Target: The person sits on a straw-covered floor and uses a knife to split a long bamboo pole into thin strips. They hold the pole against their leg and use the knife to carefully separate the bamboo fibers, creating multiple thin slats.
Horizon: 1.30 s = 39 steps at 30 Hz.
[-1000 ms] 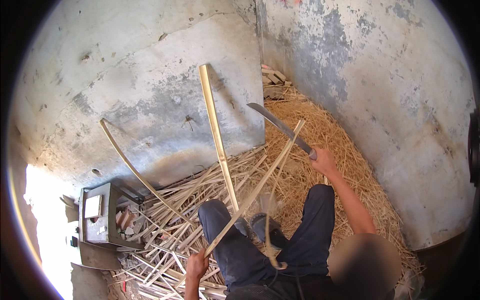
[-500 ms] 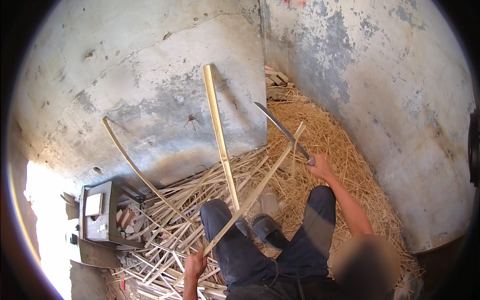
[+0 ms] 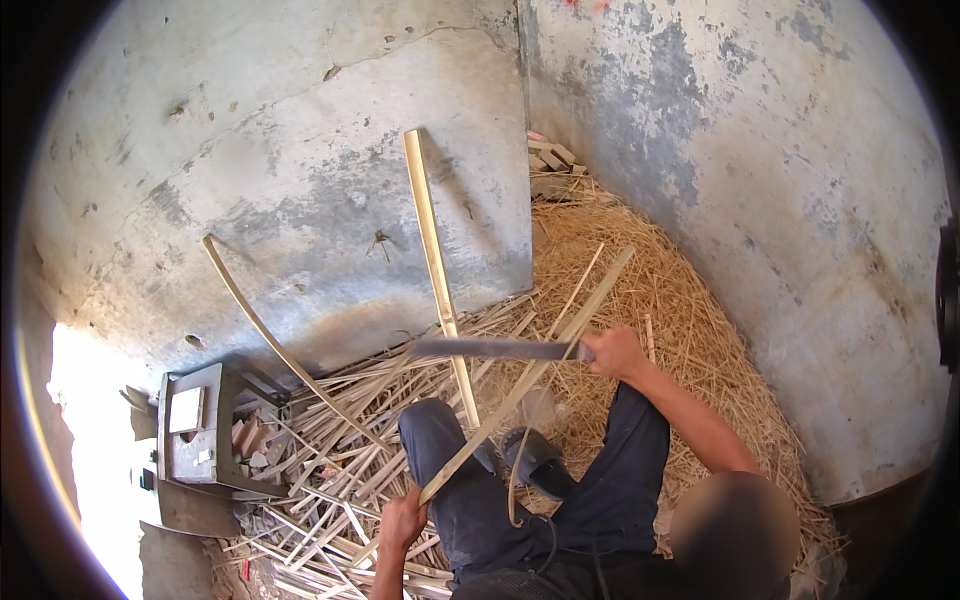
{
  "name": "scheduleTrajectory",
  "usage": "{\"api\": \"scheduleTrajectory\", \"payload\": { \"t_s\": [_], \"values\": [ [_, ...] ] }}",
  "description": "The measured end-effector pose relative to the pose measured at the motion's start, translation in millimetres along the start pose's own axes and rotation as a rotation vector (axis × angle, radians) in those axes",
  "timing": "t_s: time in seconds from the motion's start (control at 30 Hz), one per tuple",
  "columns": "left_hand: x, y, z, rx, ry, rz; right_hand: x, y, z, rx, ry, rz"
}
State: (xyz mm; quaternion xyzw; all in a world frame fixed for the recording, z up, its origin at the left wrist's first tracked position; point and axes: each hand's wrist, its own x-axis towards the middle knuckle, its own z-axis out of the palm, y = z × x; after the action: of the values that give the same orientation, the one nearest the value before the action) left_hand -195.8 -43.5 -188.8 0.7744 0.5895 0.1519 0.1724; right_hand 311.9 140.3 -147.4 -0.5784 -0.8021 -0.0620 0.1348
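Note:
My left hand (image 3: 403,518) is closed around the lower end of a long, flat bamboo strip (image 3: 492,425), which slants up to the right across my left thigh. My right hand (image 3: 615,352) grips the handle of a long-bladed knife (image 3: 495,348). Its dark blade, smeared by motion, lies nearly level and crosses the strip toward its upper part. A thin curled sliver (image 3: 513,480) hangs down between my knees beside the strip. Whether the blade's edge is cutting into the bamboo I cannot tell.
Two bamboo pieces, one wide (image 3: 432,240) and one thin (image 3: 270,325), lean on the wall (image 3: 330,130). Split sticks (image 3: 340,430) are heaped at left, and shavings (image 3: 690,350) at right. A wooden stool-like box (image 3: 205,425) lies by the bright opening. A dark slipper (image 3: 540,465) is between my knees.
The knife has swung from pointing up and left to nearly level, with my right hand slightly lower and to the left. The strip's far end shifted right, and the thin sliver now shows.

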Motion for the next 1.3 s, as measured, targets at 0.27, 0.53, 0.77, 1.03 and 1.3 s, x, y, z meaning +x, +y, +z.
{"api": "scheduleTrajectory", "payload": {
  "t_s": [0.27,0.53,0.77,1.03,1.3],
  "values": [
    [-59,-71,-22,0.043,-0.062,-0.159,-12,139,-29,0.207,0.117,0.642],
    [-65,-59,-40,-0.149,0.089,-0.290,-107,228,-5,0.244,0.275,0.961],
    [1,19,-57,-0.295,-0.088,-0.302,-111,128,-24,0.594,0.260,1.155],
    [67,84,-57,-0.547,-0.327,-0.160,-105,73,-43,1.078,0.421,0.819],
    [104,143,-56,-1.114,-0.658,-0.357,-88,-43,-80,0.817,0.269,0.470]
  ]
}}
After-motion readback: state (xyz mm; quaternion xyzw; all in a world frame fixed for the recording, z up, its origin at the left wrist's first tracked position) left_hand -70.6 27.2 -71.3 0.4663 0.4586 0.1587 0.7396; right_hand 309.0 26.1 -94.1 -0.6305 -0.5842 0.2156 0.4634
